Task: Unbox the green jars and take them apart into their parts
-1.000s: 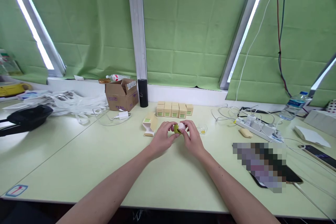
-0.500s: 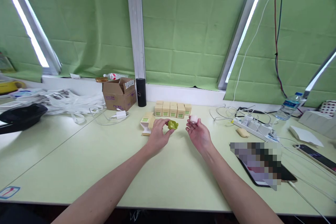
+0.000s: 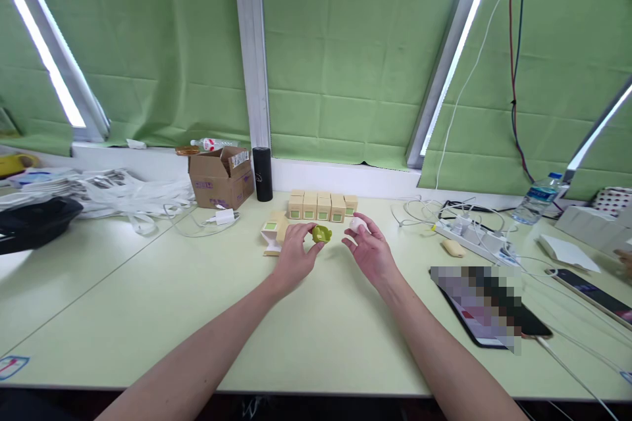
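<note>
Above the middle of the table, my left hand (image 3: 295,251) pinches a small olive-green hollow case (image 3: 321,234) between thumb and fingers, its open side showing. A short gap to the right, my right hand (image 3: 371,250) is turned palm up, fingers curled round a small whitish rounded piece (image 3: 357,224); its exact kind is too small to tell. Behind my left fingers lies an opened tan carton (image 3: 271,230) with a green label, partly covered by the hand. Several matching small tan boxes (image 3: 323,206) stand in a row just beyond both hands.
A brown cardboard box (image 3: 222,177) and a black cylinder (image 3: 263,174) stand back left, near a white charger (image 3: 224,216). To the right are a power strip (image 3: 476,240) with tangled cables, a yellowish oval item (image 3: 453,248), a blurred tablet (image 3: 476,316) and a water bottle (image 3: 538,198).
The fingers of my right hand have curled further over the whitish piece, and the hand has turned slightly inward. My left hand keeps its pinch on the green case. The view has shifted a little.
</note>
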### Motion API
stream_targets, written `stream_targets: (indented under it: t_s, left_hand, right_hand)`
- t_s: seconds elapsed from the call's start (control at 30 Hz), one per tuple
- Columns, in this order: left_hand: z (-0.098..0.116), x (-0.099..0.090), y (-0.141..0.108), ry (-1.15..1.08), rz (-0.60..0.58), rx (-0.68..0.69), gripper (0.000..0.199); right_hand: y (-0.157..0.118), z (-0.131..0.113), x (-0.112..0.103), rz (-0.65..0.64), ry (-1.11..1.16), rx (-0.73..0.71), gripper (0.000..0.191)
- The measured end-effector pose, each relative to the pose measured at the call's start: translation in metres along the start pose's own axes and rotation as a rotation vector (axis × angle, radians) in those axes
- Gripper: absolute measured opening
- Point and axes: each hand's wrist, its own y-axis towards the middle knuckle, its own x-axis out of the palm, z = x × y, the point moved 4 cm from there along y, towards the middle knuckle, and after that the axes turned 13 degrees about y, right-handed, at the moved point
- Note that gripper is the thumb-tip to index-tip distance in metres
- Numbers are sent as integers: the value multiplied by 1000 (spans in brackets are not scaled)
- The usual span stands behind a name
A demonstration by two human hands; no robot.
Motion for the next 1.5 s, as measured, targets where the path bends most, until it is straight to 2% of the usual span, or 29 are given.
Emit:
stream_targets:
  t_s: [0.1, 0.2, 0.33, 0.43, 0.57, 0.73, 0.93, 1.17, 1.37, 1.5]
  left_hand:
    - [1, 0, 0, -1, -5, -7, 33]
    - [2, -1, 0, -9, -2, 0, 32]
    - [0, 0, 0, -13, -5, -9, 33]
    - [-2, 1, 0, -13, 6, -11, 34]
    - [-3, 2, -1, -4, 10, -5, 34]
    - [-1, 2, 0, 10, -15, -5, 34]
    - [1, 1, -1, 8, -16, -6, 33]
    - [0, 1, -1, -13, -5, -14, 35]
    - [-4, 0, 3, -164, 39, -14, 43]
    - [-7, 0, 7, -341, 56, -65, 46]
  right_hand:
    - [0, -2, 1, -5, -142, -83, 48]
    - [1, -4, -2, 50, -306, -188, 59]
    - [6, -11, -9, 112, -507, -318, 53]
    - [11, -20, -18, 129, -766, -433, 43]
    - [17, -23, -33, 44, -1220, -566, 34]
    - [23, -8, -50, -72, -1502, -525, 46]
    - [23, 2, -54, -165, -1629, -540, 56]
    - [20, -1, -50, -139, -1632, -532, 59]
    - [17, -9, -41, -107, -1541, -623, 48]
    - [8, -9, -26, -155, -1473, -721, 29]
